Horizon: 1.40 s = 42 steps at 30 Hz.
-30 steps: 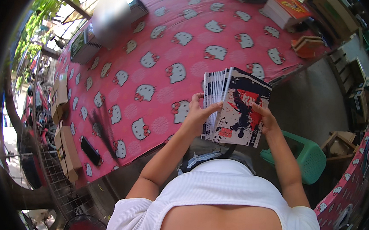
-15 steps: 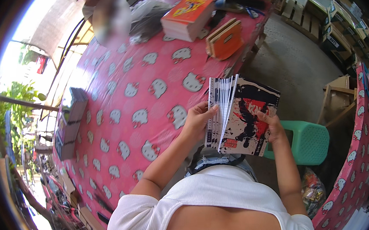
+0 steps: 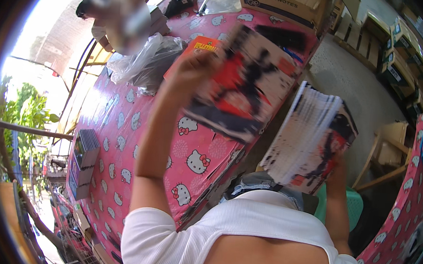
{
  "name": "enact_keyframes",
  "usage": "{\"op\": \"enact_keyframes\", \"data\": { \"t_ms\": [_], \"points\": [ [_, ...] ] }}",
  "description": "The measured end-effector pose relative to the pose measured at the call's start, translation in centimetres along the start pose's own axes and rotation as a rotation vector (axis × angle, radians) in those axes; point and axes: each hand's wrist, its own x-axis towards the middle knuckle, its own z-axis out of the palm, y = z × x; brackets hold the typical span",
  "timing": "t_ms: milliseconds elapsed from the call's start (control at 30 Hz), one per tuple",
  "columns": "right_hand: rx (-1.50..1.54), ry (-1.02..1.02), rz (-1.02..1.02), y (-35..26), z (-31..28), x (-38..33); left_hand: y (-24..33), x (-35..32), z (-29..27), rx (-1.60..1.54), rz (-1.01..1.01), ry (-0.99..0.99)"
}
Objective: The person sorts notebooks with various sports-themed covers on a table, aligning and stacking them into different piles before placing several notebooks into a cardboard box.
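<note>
My left hand (image 3: 195, 68) is raised over the far part of the table and grips one notebook (image 3: 241, 87) by its edge. Its cover is beige, red and black, tilted and smeared by motion. My right hand (image 3: 337, 171) is closed on the lower right side of a fanned stack of notebooks (image 3: 303, 133) with matching covers. That stack hangs in front of my body, beyond the table's right edge, its white page edges spread in steps. The single notebook is apart from the stack and hides part of an orange-covered stack (image 3: 198, 46) on the table.
The table (image 3: 160, 133) wears a pink cat-print cover. On it are a grey plastic bag (image 3: 147, 61), a notebook stack (image 3: 85, 162) at left and a cardboard box (image 3: 279, 6). Another person (image 3: 100, 33) is at the far left. A green stool (image 3: 354, 208) stands at my right.
My left hand has left the stack and swung up and away to the left with one notebook. My right hand keeps the rest, now tilted and further right. My view has shifted too.
</note>
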Motion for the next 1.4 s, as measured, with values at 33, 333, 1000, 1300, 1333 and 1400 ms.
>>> {"op": "enact_keyframes", "data": {
  "t_ms": [33, 333, 1000, 1300, 1333, 1400],
  "points": [
    [-0.005, -0.016, 0.001, -0.6, -0.8, 1.6, 1.3, 2.5, -1.5, 0.074, -0.029, 0.093],
    [0.113, -0.068, -0.002, -7.6, -7.1, 18.4, -6.5, 12.1, -16.4, 0.216, -0.388, -0.029],
    [-0.774, -1.431, 0.04, -13.4, 33.9, 30.6, -14.9, 0.4, -17.6, 0.065, -0.243, 1.177],
    [-1.532, -2.208, 0.286, -2.6, 53.5, 29.0, -15.1, -2.2, -12.6, -0.867, 0.039, 0.968],
    [-1.645, -2.238, 0.251, -0.4, 54.2, 29.5, -14.8, -2.0, -11.9, -0.769, 0.056, 0.971],
    [-1.768, -2.254, 0.242, 4.2, 54.5, 30.7, -14.5, -1.7, -11.0, -0.685, 0.1, 0.937]
  ]
}}
